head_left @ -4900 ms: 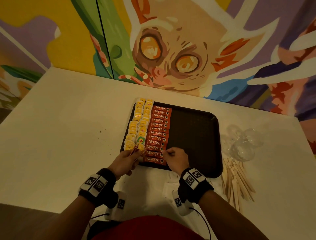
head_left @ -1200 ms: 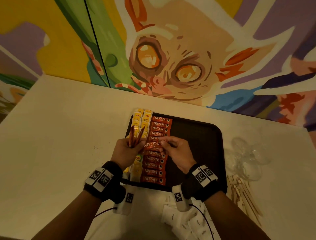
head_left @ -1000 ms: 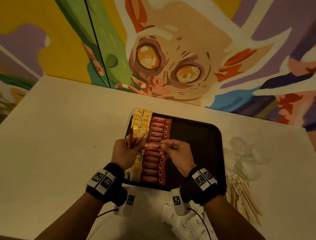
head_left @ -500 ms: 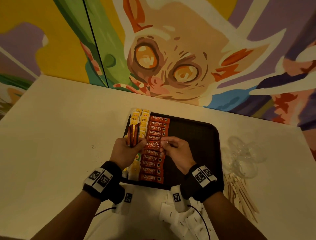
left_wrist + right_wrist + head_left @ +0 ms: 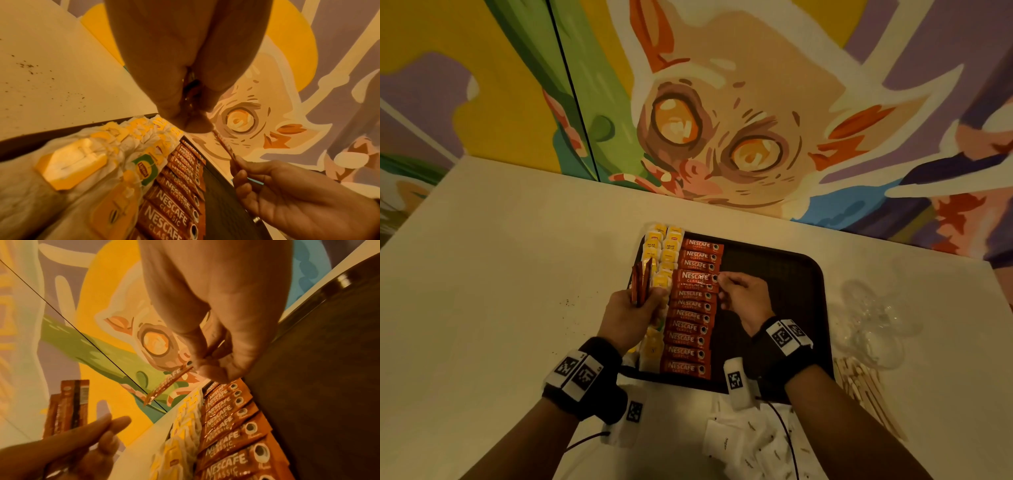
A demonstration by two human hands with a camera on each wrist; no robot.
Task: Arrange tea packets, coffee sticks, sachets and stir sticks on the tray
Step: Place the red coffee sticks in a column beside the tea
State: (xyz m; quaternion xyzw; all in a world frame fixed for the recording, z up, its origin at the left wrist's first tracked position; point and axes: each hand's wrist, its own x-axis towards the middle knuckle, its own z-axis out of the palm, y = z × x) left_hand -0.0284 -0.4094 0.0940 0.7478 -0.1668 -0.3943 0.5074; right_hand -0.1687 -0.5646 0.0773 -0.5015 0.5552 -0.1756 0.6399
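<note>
A black tray [image 5: 774, 274] holds two columns of yellow tea packets [image 5: 669, 245] along its left side. Beside them runs a column of red Nescafe coffee sticks [image 5: 688, 339]. My right hand [image 5: 722, 279] pinches the right end of one coffee stick [image 5: 697, 277] and holds it level, just over the upper part of that column. In the right wrist view, the held stick [image 5: 168, 386] juts from the fingertips. My left hand [image 5: 650, 294] grips a few more coffee sticks [image 5: 642, 281] upright over the tea packets.
White sachets [image 5: 750, 442] lie in a heap on the table in front of the tray. Wooden stir sticks [image 5: 859, 380] and clear plastic cups [image 5: 873, 325] sit to the tray's right. Dark crumbs [image 5: 566, 303] dot the table at left. A painted wall stands behind.
Both hands moved from the tray's near end up to the middle of the column. In the last second the left hand's fanned sticks closed into a tight upright bunch.
</note>
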